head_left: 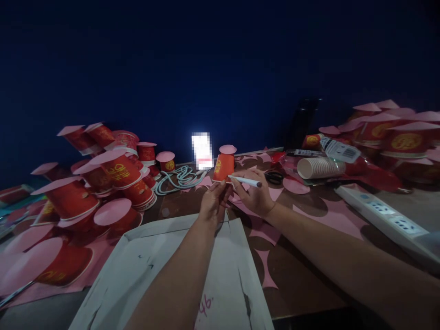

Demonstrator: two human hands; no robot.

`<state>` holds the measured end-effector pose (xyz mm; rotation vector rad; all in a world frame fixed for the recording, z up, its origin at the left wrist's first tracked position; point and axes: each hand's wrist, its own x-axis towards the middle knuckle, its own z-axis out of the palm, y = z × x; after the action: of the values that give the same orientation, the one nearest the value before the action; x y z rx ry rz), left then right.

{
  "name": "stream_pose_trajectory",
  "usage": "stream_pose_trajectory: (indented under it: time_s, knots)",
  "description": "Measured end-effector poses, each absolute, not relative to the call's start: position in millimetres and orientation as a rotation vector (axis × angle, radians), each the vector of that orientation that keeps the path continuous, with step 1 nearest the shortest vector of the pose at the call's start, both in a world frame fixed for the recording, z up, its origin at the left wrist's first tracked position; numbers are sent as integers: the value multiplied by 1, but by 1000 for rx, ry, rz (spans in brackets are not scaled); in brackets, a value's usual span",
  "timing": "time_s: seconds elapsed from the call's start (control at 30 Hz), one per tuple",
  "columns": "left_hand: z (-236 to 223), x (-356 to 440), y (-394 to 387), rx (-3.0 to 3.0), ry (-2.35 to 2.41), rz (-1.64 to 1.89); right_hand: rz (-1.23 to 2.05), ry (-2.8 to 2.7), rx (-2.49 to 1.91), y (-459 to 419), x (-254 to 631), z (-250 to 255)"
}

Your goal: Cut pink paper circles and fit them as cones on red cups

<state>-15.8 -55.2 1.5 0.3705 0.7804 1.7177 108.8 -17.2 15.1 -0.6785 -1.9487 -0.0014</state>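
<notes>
My left hand (212, 202) grips an orange-red paper cup (222, 167) with gold characters, near its rim. The fingers of my right hand (257, 193) are closed round a white marker pen (244, 180). Its front end meets the lower side of the cup, and its dark end points right; whether the tip touches cannot be made out. Just behind stands a red cup topped with a pink disc (228, 149). Beneath my forearms lies a pale shallow box lid (165, 270) with pen marks.
Red cups with pink discs (118, 169) are piled on the left, more (407, 140) on the right. A coiled pale cable (178, 179), lit screen (202, 149), scissors (274, 177), stacked paper cups (319, 168), a power strip (381, 213) and cut pink sheets (330, 215) surround my hands.
</notes>
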Motion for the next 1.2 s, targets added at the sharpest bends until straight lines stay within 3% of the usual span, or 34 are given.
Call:
stream_pose_trajectory:
  time_s: [1.2]
  knots:
    - [2, -16, -56, 358, 766, 1728, 14, -1986, -612, -19, 110, 15]
